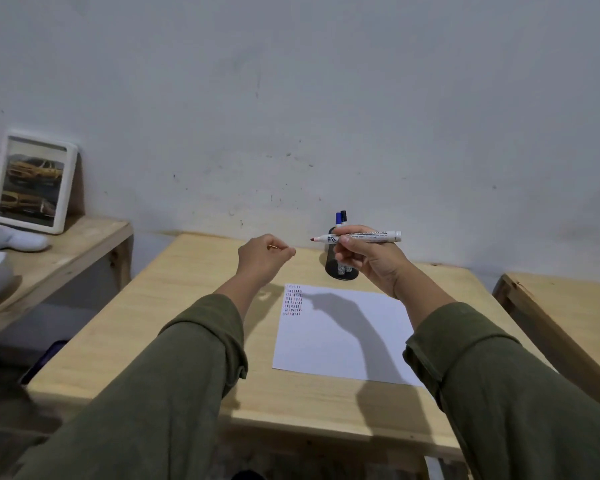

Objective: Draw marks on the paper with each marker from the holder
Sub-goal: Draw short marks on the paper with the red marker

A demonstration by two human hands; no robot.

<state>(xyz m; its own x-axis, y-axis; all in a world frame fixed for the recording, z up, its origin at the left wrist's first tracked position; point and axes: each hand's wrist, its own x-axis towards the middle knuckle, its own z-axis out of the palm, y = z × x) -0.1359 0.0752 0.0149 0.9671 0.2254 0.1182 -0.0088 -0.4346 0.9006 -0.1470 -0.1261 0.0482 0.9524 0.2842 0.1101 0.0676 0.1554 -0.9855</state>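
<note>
Red marker uncapped, ready to draw

The right hand point(368, 258) is pinching the white red-tipped marker point(357, 236); the left hand point(261, 258) is closing fingers on its small cap point(274, 247), keeping the tip bare above the white paper point(343, 337).

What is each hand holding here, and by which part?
The right hand holds an uncapped red marker around the middle of its barrel. The left hand is closed, probably on the cap; only a sliver shows.
</note>
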